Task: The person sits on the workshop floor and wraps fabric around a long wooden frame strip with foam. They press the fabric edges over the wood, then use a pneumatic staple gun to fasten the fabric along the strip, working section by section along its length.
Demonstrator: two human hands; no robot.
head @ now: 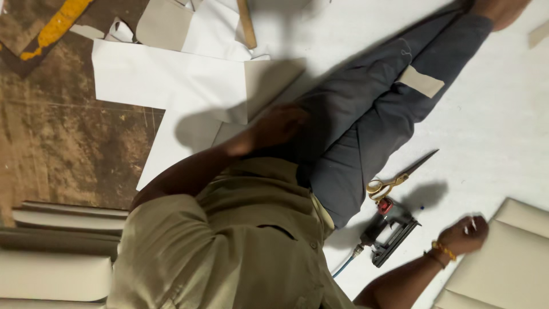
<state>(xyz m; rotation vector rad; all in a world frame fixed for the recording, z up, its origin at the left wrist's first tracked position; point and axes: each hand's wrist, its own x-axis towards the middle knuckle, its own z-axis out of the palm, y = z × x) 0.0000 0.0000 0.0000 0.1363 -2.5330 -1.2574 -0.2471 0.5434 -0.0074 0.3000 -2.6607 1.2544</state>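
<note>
I sit on a white sheet [492, 131] with my grey-trousered legs [366, 114] stretched toward the upper right. My left hand [280, 125] lies in shadow on my thigh, at the edge of a white paper sheet [171, 74]; its fingers are hard to make out. My right hand [464, 233], with an orange bead bracelet at the wrist, is closed against the floor beside a beige padded panel [509, 257], and a small white piece [472, 224] shows between its fingers. Yellow-handled scissors [394, 180] and a black staple gun [392, 229] lie just left of that hand.
A blue hose [343, 266] runs from the staple gun. Stacked beige padded panels [57, 252] lie at the lower left on a worn brown board [57, 143]. A beige scrap [420, 81] rests on my leg. A wooden stick [247, 23] and paper offcuts lie at the top.
</note>
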